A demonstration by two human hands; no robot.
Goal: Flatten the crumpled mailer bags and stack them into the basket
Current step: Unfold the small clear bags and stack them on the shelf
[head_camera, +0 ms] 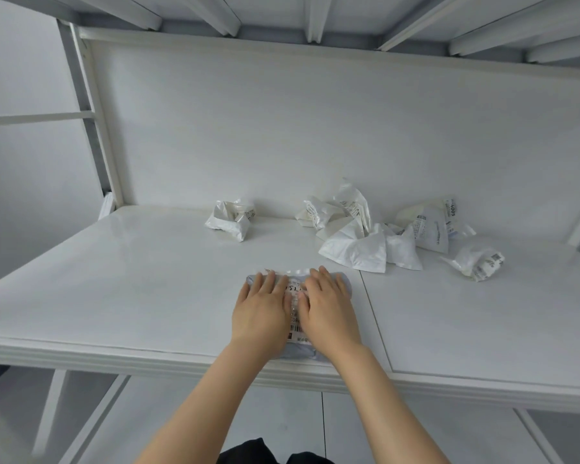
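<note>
Grey mailer bag [294, 308] lies on the white table [148, 279] near its front edge, with a printed barcode label facing up. The left hand [260, 313] and right hand [329, 313] press on it side by side, palms down and fingers straight, gripping nothing. Farther back to the right sits a small crumpled bag [476, 262]. Beyond it is a pile of crumpled white mailer bags [355, 236], touching a labelled bag [429, 226]. Well apart to the left, a lone crumpled mailer [230, 217] rests near the white back panel [315, 128].
</note>
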